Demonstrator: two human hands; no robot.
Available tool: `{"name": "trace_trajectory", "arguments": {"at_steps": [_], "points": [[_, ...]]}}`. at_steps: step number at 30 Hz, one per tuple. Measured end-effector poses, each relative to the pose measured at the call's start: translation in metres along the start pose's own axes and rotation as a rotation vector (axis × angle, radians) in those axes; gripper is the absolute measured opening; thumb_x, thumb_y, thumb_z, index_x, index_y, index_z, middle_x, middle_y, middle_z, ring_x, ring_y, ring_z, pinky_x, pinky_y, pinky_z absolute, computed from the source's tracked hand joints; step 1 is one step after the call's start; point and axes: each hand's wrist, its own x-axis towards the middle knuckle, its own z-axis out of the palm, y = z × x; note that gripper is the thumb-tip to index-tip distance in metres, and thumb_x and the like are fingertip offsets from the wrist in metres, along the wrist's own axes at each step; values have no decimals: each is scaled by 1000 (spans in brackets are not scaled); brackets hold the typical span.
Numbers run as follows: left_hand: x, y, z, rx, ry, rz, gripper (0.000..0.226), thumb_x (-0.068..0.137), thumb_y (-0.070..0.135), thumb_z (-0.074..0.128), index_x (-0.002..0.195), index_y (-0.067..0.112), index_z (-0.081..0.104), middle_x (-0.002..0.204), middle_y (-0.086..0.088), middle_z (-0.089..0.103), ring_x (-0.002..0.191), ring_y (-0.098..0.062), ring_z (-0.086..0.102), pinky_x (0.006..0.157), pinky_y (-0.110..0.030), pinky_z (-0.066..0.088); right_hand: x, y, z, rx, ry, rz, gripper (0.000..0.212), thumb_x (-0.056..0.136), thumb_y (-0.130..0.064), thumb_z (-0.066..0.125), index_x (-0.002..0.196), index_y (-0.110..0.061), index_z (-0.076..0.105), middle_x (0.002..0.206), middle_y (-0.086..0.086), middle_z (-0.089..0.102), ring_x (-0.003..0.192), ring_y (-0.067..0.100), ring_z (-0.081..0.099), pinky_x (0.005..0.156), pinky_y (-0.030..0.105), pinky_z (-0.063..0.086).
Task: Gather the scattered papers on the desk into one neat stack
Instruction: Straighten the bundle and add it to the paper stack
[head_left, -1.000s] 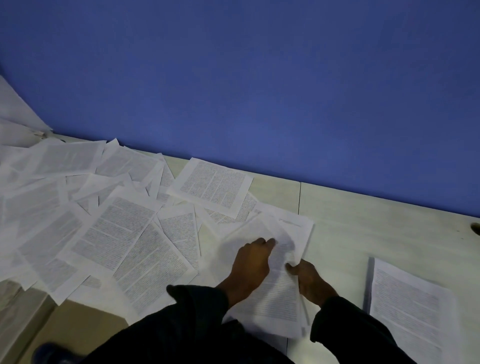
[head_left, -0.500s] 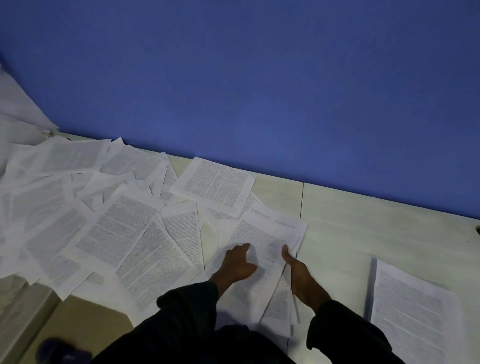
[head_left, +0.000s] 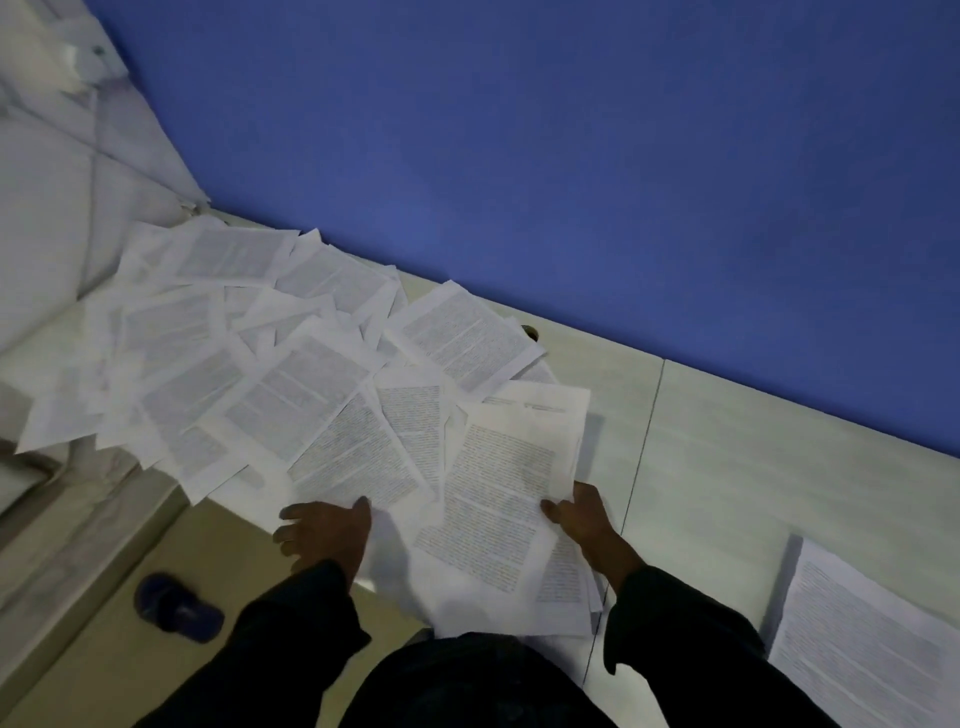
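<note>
I see my left hand (head_left: 324, 530) at lower centre, fingers spread and relaxed, lying flat on a sheet at the near edge of the loose papers (head_left: 291, 384). These papers overlap in a fan across the left half of the worktop (head_left: 727, 431), up to the blue wall (head_left: 571, 156). My right hand (head_left: 584, 514) pinches the right edge of a small bundle (head_left: 498, 499), thumb on top, the sheets skewed and not squared. At lower right a stack (head_left: 857, 639) lies well apart. A dark shoe (head_left: 176, 608) shows on the floor, lower left.
</note>
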Motion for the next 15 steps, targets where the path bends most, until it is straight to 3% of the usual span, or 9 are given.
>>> {"name": "trace_trajectory", "arguments": {"at_steps": [2, 5, 9, 11, 15], "points": [[12, -15, -11, -35, -8, -30, 119, 83, 50, 75, 148, -20, 4, 151, -40, 19, 140, -49, 27, 116, -54, 30, 0, -8, 13, -33, -61, -38, 32, 93, -12, 74, 121, -24, 64, 117, 4, 70, 111, 24, 66, 100, 38, 52], [19, -29, -16, -105, -1, -50, 113, 76, 45, 84, 143, -19, 18, 138, -35, 35, 127, -43, 40, 105, -48, 45, 4, -11, 25, -79, -83, -57, 39, 94, -11, 73, 132, -16, 64, 121, 4, 70, 113, 25, 66, 100, 40, 53], [24, -33, -21, -171, -24, -28, 104, 71, 32, 90, 135, -19, 26, 135, -34, 39, 126, -43, 44, 98, -46, 48, 3, -20, 39, -48, -105, -9, 32, 96, -11, 70, 127, -17, 65, 113, 0, 71, 101, 16, 67, 87, 32, 56], [30, -27, -23, -147, -7, -7, 104, 63, 35, 95, 129, -17, 34, 130, -33, 45, 122, -45, 47, 95, -50, 50, 7, -26, 49, -32, -107, 1, 27, 97, -12, 69, 123, -19, 65, 110, -2, 71, 100, 15, 68, 79, 28, 56], [50, -4, -36, -133, 63, 25, 104, 57, 46, 95, 124, -12, 43, 128, -33, 46, 121, -47, 47, 96, -54, 47, 21, -42, 80, -8, -81, 33, 25, 97, -13, 69, 121, -20, 65, 112, -1, 73, 102, 19, 69, 87, 36, 57]]}}
